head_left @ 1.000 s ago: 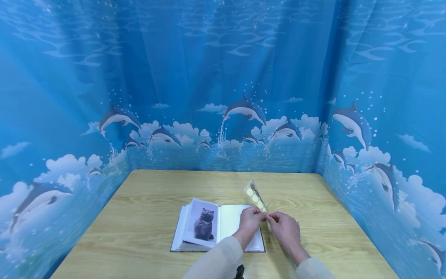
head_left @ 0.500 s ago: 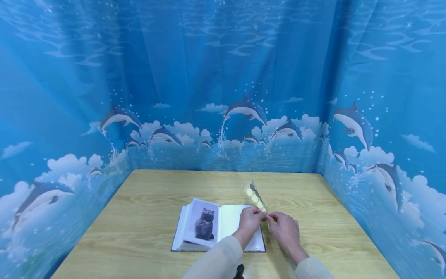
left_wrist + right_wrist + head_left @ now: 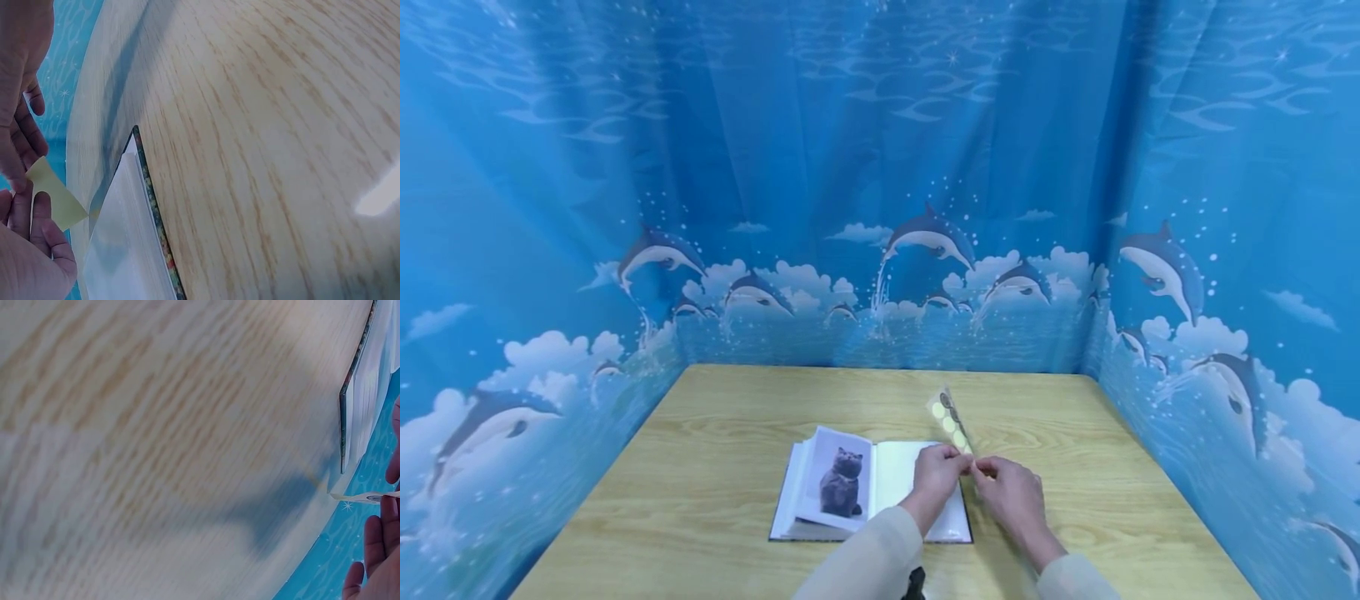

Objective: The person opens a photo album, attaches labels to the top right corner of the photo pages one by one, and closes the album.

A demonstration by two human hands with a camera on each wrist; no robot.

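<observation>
A narrow sheet of pale yellow round stickers (image 3: pixel 951 425) points up and away from the fingertips in the head view. My left hand (image 3: pixel 936 479) pinches its near end between thumb and finger, above the right page of an open photo album (image 3: pixel 898 471). Close beside it, my right hand (image 3: pixel 1015 500) pinches the same end, just past the album's right edge. Left wrist view: the yellowish sheet (image 3: pixel 57 194) lies between the two hands. Right wrist view: only its thin edge (image 3: pixel 369 497) shows, at the right hand's fingers (image 3: pixel 375 540). Whether a sticker is lifted is too small to tell.
The album's left page carries a photo of a grey cat (image 3: pixel 840 483); that page is slightly raised. Everything is on a light wooden table (image 3: pixel 700 450). Blue curtains with dolphins (image 3: pixel 925 233) enclose its back and sides.
The pinching fingertips have shifted very slightly left. Both hands keep hold of the sticker sheet, and the album stays where it was.
</observation>
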